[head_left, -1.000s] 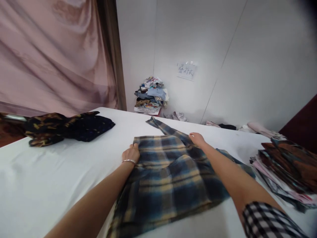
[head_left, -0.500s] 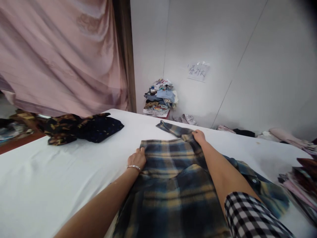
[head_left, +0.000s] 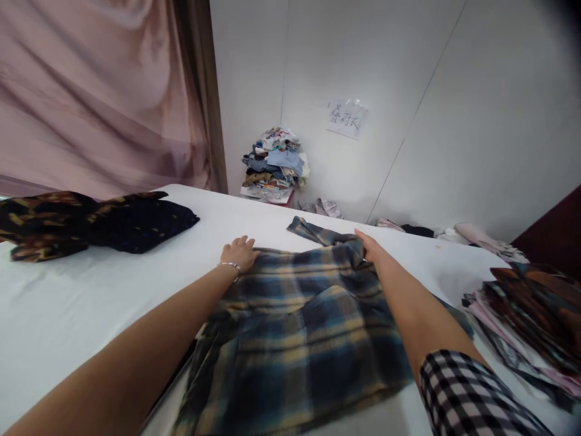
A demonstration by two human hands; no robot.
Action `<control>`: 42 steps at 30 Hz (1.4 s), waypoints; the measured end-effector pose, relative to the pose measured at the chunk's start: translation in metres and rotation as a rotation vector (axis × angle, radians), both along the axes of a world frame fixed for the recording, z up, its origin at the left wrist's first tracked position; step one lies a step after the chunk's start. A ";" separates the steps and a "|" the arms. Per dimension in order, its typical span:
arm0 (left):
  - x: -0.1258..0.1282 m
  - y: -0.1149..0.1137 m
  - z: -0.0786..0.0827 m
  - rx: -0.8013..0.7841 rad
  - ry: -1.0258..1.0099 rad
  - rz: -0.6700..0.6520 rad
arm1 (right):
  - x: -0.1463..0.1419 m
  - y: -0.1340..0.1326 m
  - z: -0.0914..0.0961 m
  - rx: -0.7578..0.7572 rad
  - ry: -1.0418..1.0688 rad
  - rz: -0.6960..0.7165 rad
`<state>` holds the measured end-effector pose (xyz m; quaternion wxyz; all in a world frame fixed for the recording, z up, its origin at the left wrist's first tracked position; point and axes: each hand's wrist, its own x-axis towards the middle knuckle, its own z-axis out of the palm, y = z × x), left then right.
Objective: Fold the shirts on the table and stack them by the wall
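A blue, black and tan plaid shirt (head_left: 313, 333) lies in front of me, partly folded, with one sleeve (head_left: 313, 231) reaching past its far edge. My left hand (head_left: 239, 253), with a silver bracelet on the wrist, rests at the shirt's far left corner; its fingers are spread. At the far right corner, my right hand (head_left: 367, 247) is closed on the bunched cloth near the base of that sleeve. The fingertips of this hand are partly hidden by the fabric.
Dark patterned garments (head_left: 136, 221) lie on the left of the white table (head_left: 82, 315). Folded clothes are piled (head_left: 535, 321) at the right. Beyond the table stands a tall clothes stack (head_left: 276, 163), below a paper sign (head_left: 346, 119) on the wall. A pink curtain (head_left: 91, 91) hangs at left.
My left hand has loosened from its pinch on the corner and its fingers have spread. The shirt's near hem now shows, lying on the table. My view has shifted right.
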<state>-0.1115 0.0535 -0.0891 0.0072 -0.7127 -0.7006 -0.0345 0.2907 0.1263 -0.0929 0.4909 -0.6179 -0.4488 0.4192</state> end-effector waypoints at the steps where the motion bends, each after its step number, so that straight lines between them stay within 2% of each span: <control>1: 0.003 0.008 -0.001 -0.027 0.009 -0.027 | -0.002 0.003 0.000 -0.041 0.005 0.004; 3: 0.007 0.022 -0.002 -0.082 0.021 -0.047 | -0.006 0.007 0.001 -0.086 0.048 -0.008; 6: 0.013 0.035 0.002 -0.141 0.035 -0.047 | -0.011 0.008 0.010 0.031 0.169 -0.067; 8: 0.015 0.037 0.011 -0.156 0.043 -0.043 | -0.012 0.004 0.022 0.130 0.246 -0.066; 11: 0.012 0.028 0.032 -0.081 0.036 -0.043 | -0.006 -0.012 0.045 0.231 0.279 -0.047; 14: 0.002 -0.003 0.051 0.093 -0.012 -0.092 | 0.010 -0.044 0.063 0.310 0.278 -0.027; 17: -0.006 -0.056 0.051 0.205 -0.074 -0.258 | 0.032 -0.093 0.065 0.332 0.213 0.007; 19: -0.006 -0.097 0.041 0.159 -0.099 -0.397 | 0.047 -0.131 0.054 0.270 0.170 0.031; 22: 0.000 -0.149 0.018 0.046 -0.118 -0.581 | 0.065 -0.184 0.026 0.110 0.177 0.060; 24: 0.005 -0.168 0.007 0.011 -0.091 -0.618 | 0.072 -0.210 0.009 -0.006 0.205 0.084; 26: 0.009 -0.176 0.004 0.008 -0.063 -0.587 | 0.075 -0.224 -0.003 -0.103 0.226 0.100; 29: 0.013 -0.181 0.010 0.036 -0.064 -0.543 | 0.073 -0.228 -0.007 -0.183 0.211 0.085; 33: 0.018 -0.192 0.014 0.037 -0.048 -0.526 | 0.064 -0.216 -0.001 -0.201 0.128 0.072; 38: 0.015 -0.198 0.010 -0.073 -0.105 -0.468 | 0.051 -0.208 0.016 -0.007 0.135 0.022; 40: 0.014 -0.193 0.016 -0.133 -0.196 -0.420 | 0.043 -0.211 0.025 0.087 0.073 0.032; 42: 0.018 -0.187 0.024 -0.154 -0.297 -0.376 | 0.032 -0.222 0.034 0.168 -0.060 0.109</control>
